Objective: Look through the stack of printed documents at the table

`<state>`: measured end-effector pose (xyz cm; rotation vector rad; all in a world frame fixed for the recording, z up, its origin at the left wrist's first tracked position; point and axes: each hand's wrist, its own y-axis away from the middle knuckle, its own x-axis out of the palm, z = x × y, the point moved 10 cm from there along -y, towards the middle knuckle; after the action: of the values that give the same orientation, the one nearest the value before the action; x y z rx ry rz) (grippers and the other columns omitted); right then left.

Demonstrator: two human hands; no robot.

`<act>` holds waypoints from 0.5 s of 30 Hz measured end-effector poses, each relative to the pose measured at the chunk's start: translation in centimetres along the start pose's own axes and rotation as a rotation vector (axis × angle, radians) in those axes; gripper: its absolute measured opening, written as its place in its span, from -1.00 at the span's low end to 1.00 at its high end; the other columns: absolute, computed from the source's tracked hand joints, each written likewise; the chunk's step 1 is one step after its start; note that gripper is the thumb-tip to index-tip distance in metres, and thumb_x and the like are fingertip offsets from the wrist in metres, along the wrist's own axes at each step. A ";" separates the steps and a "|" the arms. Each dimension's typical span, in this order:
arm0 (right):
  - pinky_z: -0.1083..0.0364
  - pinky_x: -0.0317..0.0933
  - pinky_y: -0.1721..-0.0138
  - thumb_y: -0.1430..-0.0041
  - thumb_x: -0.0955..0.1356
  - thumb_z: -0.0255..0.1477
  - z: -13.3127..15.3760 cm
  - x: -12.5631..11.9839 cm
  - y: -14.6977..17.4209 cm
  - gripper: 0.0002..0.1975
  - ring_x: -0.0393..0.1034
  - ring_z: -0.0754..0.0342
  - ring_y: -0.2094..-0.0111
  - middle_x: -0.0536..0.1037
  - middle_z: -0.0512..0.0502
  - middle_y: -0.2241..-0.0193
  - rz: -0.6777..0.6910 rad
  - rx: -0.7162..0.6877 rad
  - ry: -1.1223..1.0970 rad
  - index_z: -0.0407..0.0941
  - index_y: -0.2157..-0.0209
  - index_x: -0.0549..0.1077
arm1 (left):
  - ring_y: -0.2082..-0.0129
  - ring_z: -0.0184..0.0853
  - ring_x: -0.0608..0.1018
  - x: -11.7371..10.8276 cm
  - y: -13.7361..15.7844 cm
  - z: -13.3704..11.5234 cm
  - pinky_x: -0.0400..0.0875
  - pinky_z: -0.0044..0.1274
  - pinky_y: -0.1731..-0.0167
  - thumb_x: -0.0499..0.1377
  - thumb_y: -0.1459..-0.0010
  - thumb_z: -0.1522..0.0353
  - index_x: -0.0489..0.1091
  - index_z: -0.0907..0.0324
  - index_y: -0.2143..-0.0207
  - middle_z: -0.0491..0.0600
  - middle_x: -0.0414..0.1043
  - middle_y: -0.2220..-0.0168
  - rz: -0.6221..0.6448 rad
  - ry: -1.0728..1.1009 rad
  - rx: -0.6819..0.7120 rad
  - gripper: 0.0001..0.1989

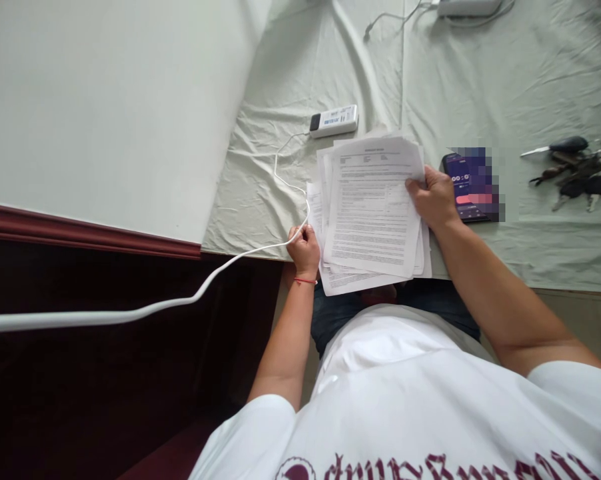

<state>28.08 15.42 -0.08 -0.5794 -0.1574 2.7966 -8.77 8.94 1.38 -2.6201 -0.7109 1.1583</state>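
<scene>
Nearest: a person's white fabric T-shirt w/ dark red lettering (405,400), at the front edge of a table under creased pale green cloth (530,260). Over that front edge, approx. centre, hangs the btm end of a loose stack of white, rectangular printed paper sheets (373,213); the rest is above the cloth.

L hand (304,250), fingers curled, is at the stack's lower L side; a long white cable (220,270) crosses it. Can't tell if it grips paper, cable or neither. R hand (433,197) has a narrow pinch on the stack's R side, thumb on top.

Progress, as judged: sheets are together in one pile, top page print up, but corners fan out and sides are uneven, so lining up looks incomplete. No. of sheets unclear.

Room: tight on the R, as a dark, flat phone w/ lit purple screen (468,187) is just beside the R hand. Farther R, twd the R edge: a black-handled metal screwdriver (563,145) & bunch of dark keys (578,177). Just past the stack's far L corner: a small white oblong device (333,121). Beyond, open cloth, then a white box w/ cable (468,7) nr the top of view.
</scene>
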 end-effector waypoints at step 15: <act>-0.13 0.36 0.19 -0.21 0.39 -0.13 -0.3 0.2 -0.1 -0.76 0.42 -0.13 0.28 0.53 -0.14 0.38 0.021 -0.006 0.034 -0.01 0.33 0.48 | 0.30 -0.25 0.50 0.4 0.0 0.4 0.37 -0.44 0.16 0.13 -0.33 0.39 0.34 0.10 0.53 -0.05 0.39 0.42 0.004 -0.058 0.060 -0.69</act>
<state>28.09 15.61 -0.39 -0.6338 -0.1534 2.8053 -8.83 9.09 0.86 -2.5492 -0.6709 1.2423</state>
